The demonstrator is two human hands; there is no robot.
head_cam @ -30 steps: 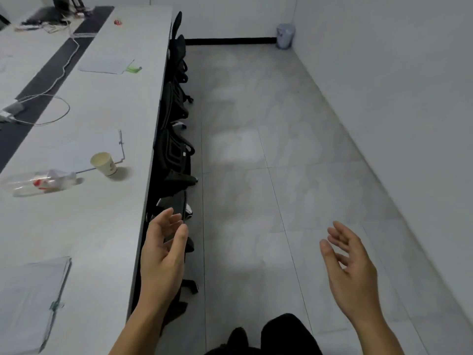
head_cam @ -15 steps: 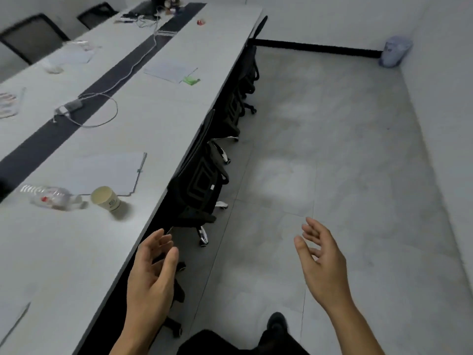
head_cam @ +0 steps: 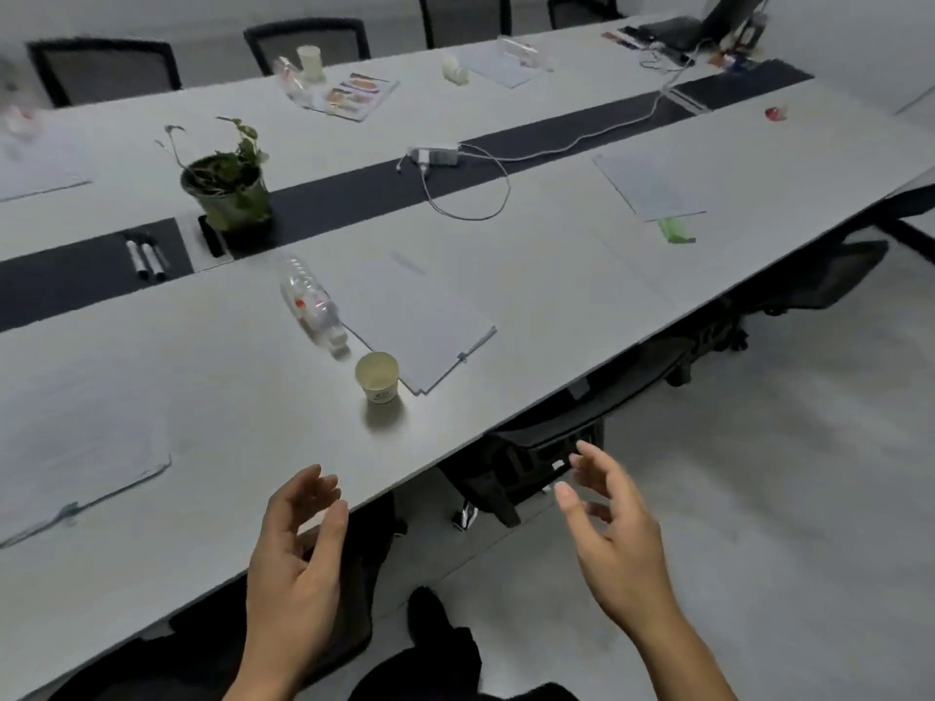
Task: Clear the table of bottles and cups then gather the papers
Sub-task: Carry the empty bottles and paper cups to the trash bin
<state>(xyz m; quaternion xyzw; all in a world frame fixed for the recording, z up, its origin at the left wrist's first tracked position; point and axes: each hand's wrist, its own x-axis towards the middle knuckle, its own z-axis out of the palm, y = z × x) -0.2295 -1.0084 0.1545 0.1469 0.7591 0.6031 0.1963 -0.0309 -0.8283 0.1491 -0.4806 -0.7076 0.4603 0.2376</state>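
A paper cup (head_cam: 377,377) stands upright on the long grey table (head_cam: 531,296), near its front edge. Just behind it a clear plastic bottle (head_cam: 311,306) lies on its side. A clipped stack of papers (head_cam: 420,321) lies right of both, and other stacks lie at the left (head_cam: 76,447) and far right (head_cam: 645,187). On the far side stand another cup (head_cam: 308,63) and a bottle (head_cam: 291,80). My left hand (head_cam: 296,543) hovers over the table's front edge, fingers apart and empty. My right hand (head_cam: 612,528) is beside it over the floor, also empty.
A potted plant (head_cam: 227,187) and two markers (head_cam: 146,260) sit on the dark centre strip (head_cam: 354,187), with a white charger and cable (head_cam: 440,156). Black chairs (head_cam: 546,457) are tucked under the near edge. A laptop (head_cam: 683,27) is at the far right end.
The view has swung left from the floor onto the table, bringing the cup and bottle to the middle. Both hands stay raised, open and empty, now closer to the table edge.
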